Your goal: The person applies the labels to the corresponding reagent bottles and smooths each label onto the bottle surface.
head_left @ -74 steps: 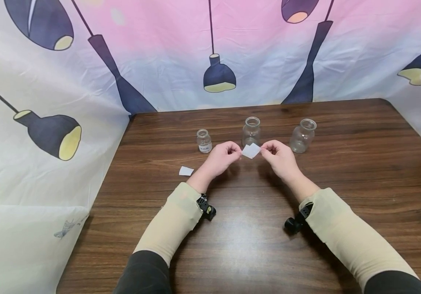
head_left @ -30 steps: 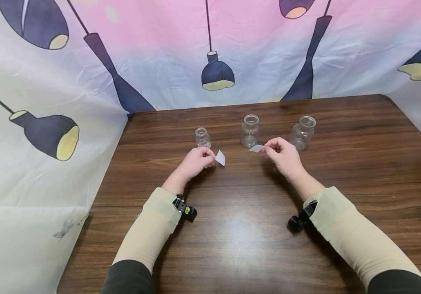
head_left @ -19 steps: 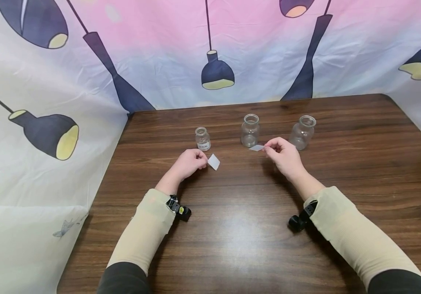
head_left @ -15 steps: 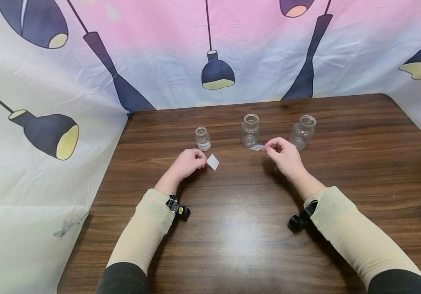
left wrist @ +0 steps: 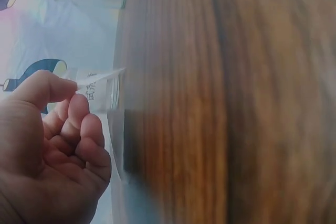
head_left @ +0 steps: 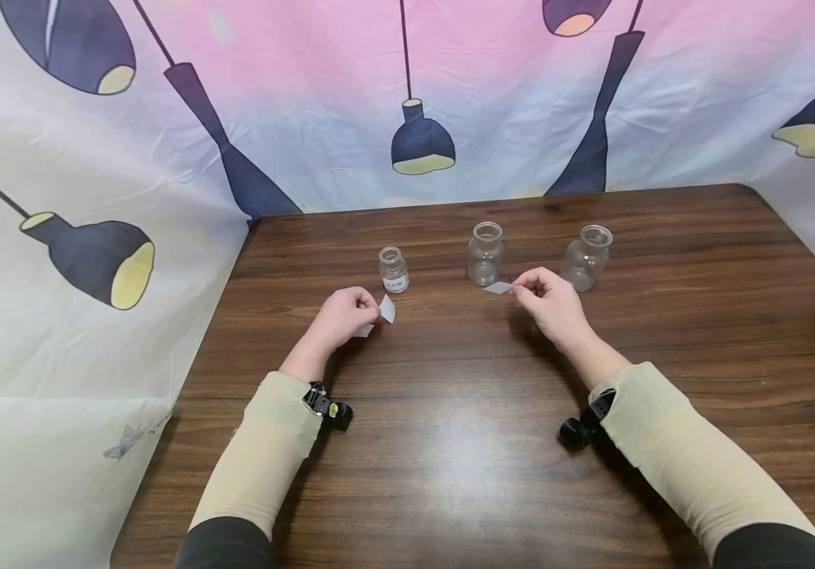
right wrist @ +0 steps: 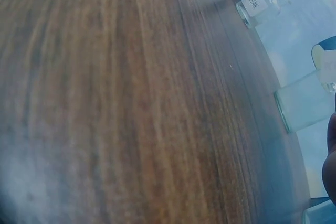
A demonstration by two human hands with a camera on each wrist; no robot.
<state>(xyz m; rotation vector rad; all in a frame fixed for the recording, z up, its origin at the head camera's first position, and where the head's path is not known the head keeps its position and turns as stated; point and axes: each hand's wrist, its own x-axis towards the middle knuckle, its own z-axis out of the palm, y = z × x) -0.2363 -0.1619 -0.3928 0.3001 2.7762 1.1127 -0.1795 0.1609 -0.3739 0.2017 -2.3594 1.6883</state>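
My left hand (head_left: pixel 343 318) pinches a small white slip of paper (head_left: pixel 387 309) between thumb and finger, a little above the table. In the left wrist view this slip (left wrist: pixel 102 77) is seen nearly edge-on. Partly covered by that hand, another white slip (head_left: pixel 363 331) lies on the wood. My right hand (head_left: pixel 551 307) pinches a white label (head_left: pixel 498 288) by its edge, in front of the middle glass jar (head_left: pixel 484 254). Faint marks show on this label (right wrist: pixel 329 66) in the right wrist view. A smaller glass jar (head_left: pixel 394 271) with a handwritten label stands beyond the left hand.
A third clear glass jar (head_left: pixel 585 259), unlabelled as far as I see, stands just behind the right hand. All three jars are uncapped and upright on the brown wooden table (head_left: pixel 450 458). A printed cloth (head_left: pixel 322 103) hangs behind the table's far edge.
The two slips were together between both hands; they have come apart. My left hand has carried its slip leftward, over the one on the table. The right hand has stayed nearly still.
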